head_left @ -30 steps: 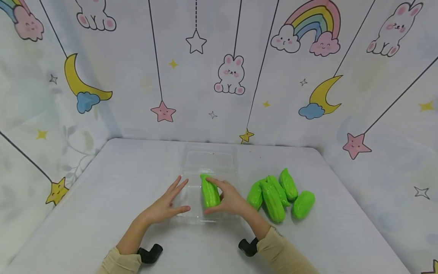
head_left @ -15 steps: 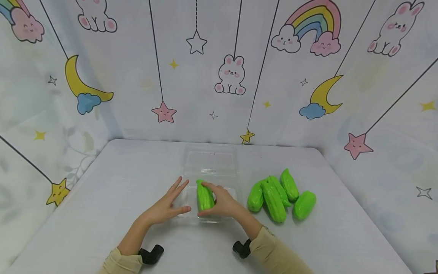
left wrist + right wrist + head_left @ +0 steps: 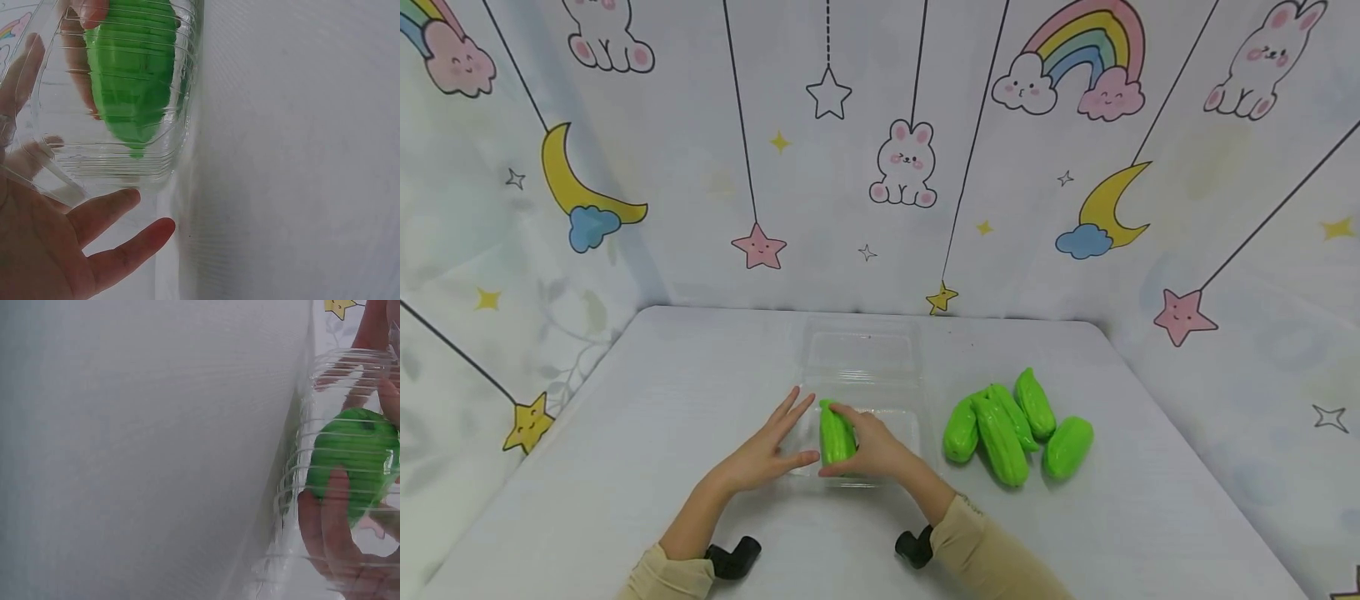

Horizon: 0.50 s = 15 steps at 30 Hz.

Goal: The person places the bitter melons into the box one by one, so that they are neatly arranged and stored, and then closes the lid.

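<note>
My right hand (image 3: 880, 454) pinches a bright green, ridged toy vegetable (image 3: 837, 437) between thumb and fingers, inside the left part of a clear plastic clamshell box (image 3: 904, 427). It lies lengthwise, stem end pointing away. Through the box's transparent wall, the right wrist view shows the rounded end of the vegetable (image 3: 353, 447) and fingers (image 3: 337, 494) around it. My left hand (image 3: 760, 454) is at the box's left side, fingers spread and holding nothing. Close up, its fingers lie against or just beside the plastic; contact is hard to tell.
Several similar green vegetables (image 3: 1000, 437) lie in a loose group on the white table (image 3: 715, 358), right of the box. The box's lid (image 3: 861, 350) is folded back flat behind it. A patterned cloth backdrop (image 3: 820, 183) rises at the table's far edge.
My right hand has moved left and slightly toward the near side with the green vegetable, bringing it closer to the box's left wall. The left hand stays nearly still.
</note>
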Tool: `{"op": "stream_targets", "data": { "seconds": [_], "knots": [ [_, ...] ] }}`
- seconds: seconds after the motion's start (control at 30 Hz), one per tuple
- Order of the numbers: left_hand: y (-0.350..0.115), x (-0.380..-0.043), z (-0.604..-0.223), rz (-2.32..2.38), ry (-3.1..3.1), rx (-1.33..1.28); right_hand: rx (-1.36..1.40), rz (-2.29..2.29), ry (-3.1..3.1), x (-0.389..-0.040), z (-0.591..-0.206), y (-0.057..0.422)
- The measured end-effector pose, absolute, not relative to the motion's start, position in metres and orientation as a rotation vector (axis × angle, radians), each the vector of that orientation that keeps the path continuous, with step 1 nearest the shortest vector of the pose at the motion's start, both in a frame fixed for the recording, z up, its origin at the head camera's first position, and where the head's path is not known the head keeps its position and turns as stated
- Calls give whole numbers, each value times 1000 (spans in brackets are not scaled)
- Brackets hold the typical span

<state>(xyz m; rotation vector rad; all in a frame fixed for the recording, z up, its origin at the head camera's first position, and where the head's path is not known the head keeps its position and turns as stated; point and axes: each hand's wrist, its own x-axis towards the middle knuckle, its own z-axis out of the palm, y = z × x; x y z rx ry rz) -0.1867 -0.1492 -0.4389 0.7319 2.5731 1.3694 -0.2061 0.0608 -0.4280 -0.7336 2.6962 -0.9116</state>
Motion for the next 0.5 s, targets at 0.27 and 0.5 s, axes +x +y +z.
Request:
{"op": "stream_targets", "data": {
  "seconds": [0.27, 0.5],
  "knots": [
    [-149, -185, -438, 1402, 2540, 749, -754, -960, 2663, -207, -430, 53],
    [-149, -185, -437, 1410, 2539, 752, -799, -1000, 2617, -209, -431, 48]
  ]
}}
